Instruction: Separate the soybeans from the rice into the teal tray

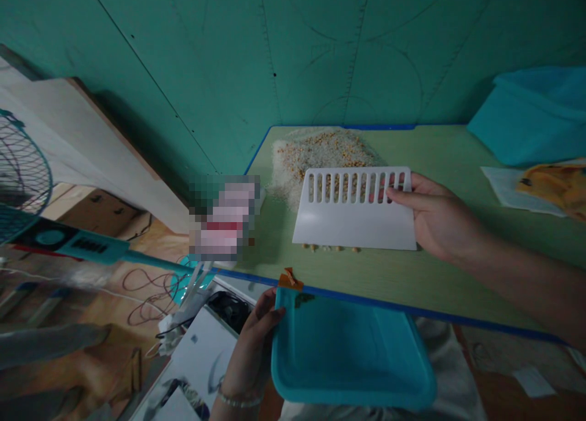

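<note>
My right hand (437, 216) grips the right edge of a white slotted plastic scraper (354, 216), which stands on the green table (412, 274) in front of a pile of rice mixed with yellow grains (315, 152). A few loose yellow grains (329, 248) lie along the scraper's near edge. My left hand (254, 341) holds the left rim of an empty teal plastic tray (348, 354), kept below the table's blue front edge.
A second teal container (535, 113) stands at the table's back right, with white paper and a yellow object (556, 186) beside it. A teal wall rises behind the table. A fan (22, 177), cables and papers lie to the left, below table level.
</note>
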`<state>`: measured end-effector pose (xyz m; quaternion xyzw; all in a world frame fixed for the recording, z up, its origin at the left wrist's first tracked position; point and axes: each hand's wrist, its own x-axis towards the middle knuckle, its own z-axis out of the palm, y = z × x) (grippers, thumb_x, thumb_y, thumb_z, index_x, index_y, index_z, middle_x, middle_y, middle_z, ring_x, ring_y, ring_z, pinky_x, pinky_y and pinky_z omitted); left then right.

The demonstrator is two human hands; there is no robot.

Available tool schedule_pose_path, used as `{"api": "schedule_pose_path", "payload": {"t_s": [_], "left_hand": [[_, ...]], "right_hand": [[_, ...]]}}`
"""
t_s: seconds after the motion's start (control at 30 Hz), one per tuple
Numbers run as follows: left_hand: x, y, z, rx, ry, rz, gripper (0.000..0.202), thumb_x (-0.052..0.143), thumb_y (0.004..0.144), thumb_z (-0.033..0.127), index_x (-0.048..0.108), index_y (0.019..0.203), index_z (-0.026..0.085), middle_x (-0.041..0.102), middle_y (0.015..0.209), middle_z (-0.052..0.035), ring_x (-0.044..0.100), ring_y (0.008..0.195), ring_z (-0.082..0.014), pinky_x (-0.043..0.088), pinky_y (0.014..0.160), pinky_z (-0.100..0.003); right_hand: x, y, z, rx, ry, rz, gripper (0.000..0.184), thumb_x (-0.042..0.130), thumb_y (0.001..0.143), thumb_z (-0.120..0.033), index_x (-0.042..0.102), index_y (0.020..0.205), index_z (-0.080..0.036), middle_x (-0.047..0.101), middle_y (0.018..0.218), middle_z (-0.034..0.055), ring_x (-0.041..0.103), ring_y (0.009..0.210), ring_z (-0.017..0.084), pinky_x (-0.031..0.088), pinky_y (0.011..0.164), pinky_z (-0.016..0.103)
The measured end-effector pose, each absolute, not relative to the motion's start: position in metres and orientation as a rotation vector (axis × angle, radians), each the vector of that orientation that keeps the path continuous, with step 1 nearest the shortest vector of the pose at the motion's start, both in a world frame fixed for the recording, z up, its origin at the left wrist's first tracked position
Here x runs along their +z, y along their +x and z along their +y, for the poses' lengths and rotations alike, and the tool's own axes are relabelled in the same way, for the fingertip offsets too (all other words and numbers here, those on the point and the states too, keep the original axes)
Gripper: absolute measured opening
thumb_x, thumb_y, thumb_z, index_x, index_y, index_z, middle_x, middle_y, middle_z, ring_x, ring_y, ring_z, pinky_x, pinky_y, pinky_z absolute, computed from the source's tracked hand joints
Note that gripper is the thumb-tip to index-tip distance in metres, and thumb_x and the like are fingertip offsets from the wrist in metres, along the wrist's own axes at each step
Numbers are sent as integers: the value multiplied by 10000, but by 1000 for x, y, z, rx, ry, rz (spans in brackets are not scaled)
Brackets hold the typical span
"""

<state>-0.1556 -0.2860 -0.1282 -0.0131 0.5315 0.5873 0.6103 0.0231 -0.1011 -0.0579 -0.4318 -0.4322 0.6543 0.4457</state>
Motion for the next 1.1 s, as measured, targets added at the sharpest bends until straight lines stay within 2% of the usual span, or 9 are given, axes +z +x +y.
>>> {"api": "schedule_pose_path", "payload": {"t_s": [0.37, 0.63, 0.87, 1.1], "left_hand": [[-134, -158, -287, 1356, -32, 1189, 211, 636, 673, 118, 641, 870, 193, 740, 798, -38, 660, 755, -188, 498, 743, -321], [-135, -160, -288, 1331, -13, 1168, 243, 609, 706, 119, 618, 936, 197, 735, 827, -42, 658, 757, -191, 497, 732, -324], [-138, -162, -290, 1332, -35, 1276, 243, 653, 671, 148, 639, 901, 228, 708, 740, 25, 653, 662, -142, 495, 629, -232], [-134, -161, -287, 1342, -53, 1207, 259, 642, 669, 121, 624, 912, 207, 729, 837, -25, 660, 787, -190, 505, 736, -304]], "right_hand": [[-58, 24, -112, 1689, -1066, -1051, 109, 610, 675, -145, 630, 768, -199, 686, 657, -33, 624, 587, 111, 466, 562, 225], [-60, 24, -115, 1664, -1076, -1100, 140, 636, 612, -180, 647, 748, -211, 685, 661, -17, 614, 582, 129, 467, 530, 245], [-61, 27, -120, 1673, -1121, -1110, 211, 671, 570, -235, 660, 781, -226, 683, 682, -8, 619, 600, 146, 482, 541, 270], [-59, 32, -126, 1692, -1223, -1029, 172, 666, 558, -211, 656, 727, -239, 675, 659, -21, 615, 565, 134, 486, 531, 255]]}}
